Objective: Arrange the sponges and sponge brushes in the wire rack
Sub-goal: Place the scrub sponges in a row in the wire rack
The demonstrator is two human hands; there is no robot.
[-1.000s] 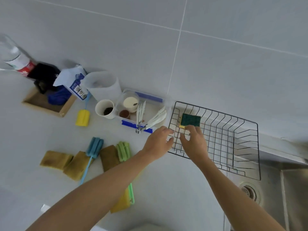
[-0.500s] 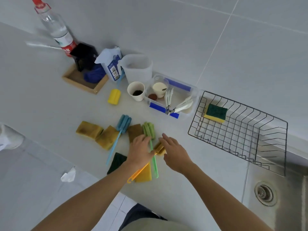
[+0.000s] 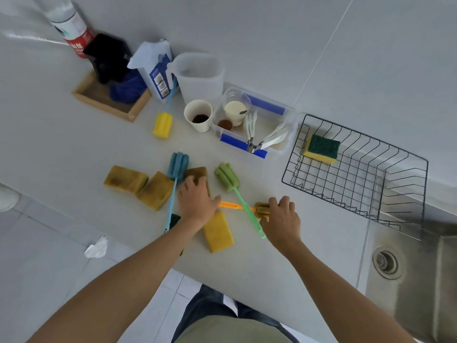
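A pale tabletop [image 3: 74, 154] runs under a tiled wall. The wire rack [image 3: 356, 174], far right, holds one green-and-yellow sponge [image 3: 321, 148]. Four yellow sponges and the blue, green and yellow brushes wait at left. The right hand [image 3: 280, 220] has its grip closed on the orange brush [image 3: 262, 209]; the left hand [image 3: 197, 200] lies flat, holding nothing.

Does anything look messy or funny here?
Yes. Only one sponge sits in the wire rack. The rest lie jumbled on the counter: the green brush crosses the orange brush, and the brown sponges look stained. A crumpled tissue lies on the floor.
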